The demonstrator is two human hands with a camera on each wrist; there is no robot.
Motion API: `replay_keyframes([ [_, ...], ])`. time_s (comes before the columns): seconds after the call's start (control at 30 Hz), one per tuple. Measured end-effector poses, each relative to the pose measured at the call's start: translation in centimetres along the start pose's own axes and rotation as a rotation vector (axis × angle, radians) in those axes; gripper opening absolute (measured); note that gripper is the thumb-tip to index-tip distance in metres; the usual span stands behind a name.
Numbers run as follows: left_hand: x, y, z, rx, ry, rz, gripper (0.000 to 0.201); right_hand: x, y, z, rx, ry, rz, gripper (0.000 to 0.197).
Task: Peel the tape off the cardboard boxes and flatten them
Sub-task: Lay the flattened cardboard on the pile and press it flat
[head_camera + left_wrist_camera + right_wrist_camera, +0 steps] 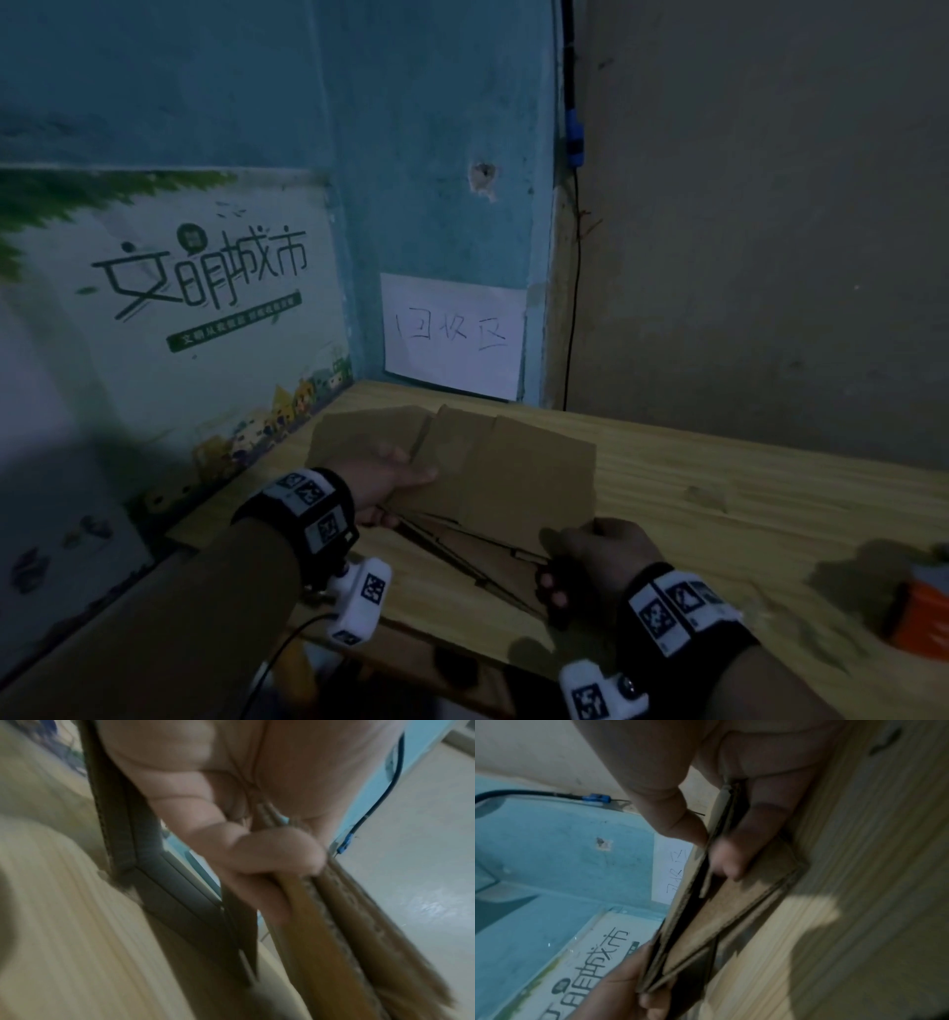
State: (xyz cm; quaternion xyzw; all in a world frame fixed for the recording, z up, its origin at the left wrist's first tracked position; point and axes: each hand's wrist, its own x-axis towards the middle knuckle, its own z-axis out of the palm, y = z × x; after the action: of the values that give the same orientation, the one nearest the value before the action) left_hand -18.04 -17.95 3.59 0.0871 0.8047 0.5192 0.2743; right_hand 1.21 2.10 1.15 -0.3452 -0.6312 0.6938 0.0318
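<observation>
Both hands grip flattened box; wrist views show layers.

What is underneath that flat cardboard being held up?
Under the lifted flattened cardboard, held by left hand and right hand, more flattened cardboard pieces lie on the wooden table. Beneath those is hidden.

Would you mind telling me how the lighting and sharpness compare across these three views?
Head view: dim, bluish, fairly sharp; the flattened cardboard and both hands cast soft shadows on the wooden table. Left wrist view: brighter but motion-blurred, the left hand soft. Right wrist view: blurred too, the right hand smeared, a broad shadow across the table.
</observation>
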Motion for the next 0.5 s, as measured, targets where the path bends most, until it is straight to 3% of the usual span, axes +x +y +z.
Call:
replay_keyframes([
  [0.07, 0.1, -0.1, -0.2, -0.052, 0.019, 0.051, 0.033, 0.5, -0.3, -0.3, -0.217, 0.078, -0.029, 0.065],
  [0.13, 0.3, -0.1, -0.6, -0.114, 0.03, 0.091, 0.035, 1.1, -0.9, -0.6, -0.224, 0.132, -0.036, 0.086],
  [0.27, -0.2, 0.9, -1.7, -0.217, 0.08, 0.182, 0.017, 2.4, -3.0, -0.9, -0.146, 0.18, -0.093, 0.07],
  [0.37, -0.6, 1.9, -3.3, -0.334, 0.166, 0.262, 0.007, 2.8, -4.9, 0.2, 0.084, 0.067, -0.143, 0.044],
  [0.43, -0.7, 2.4, -4.5, -0.399, 0.229, 0.288, 0.009, 3.4, -6.6, 1.5, 0.179, 0.011, -0.165, 0.026],
  [0.5, -0.8, 2.3, -5.5, -0.441, 0.268, 0.282, 0.013, 4.4, -7.9, 3.4, 0.178, -0.005, -0.221, 0.021],
])
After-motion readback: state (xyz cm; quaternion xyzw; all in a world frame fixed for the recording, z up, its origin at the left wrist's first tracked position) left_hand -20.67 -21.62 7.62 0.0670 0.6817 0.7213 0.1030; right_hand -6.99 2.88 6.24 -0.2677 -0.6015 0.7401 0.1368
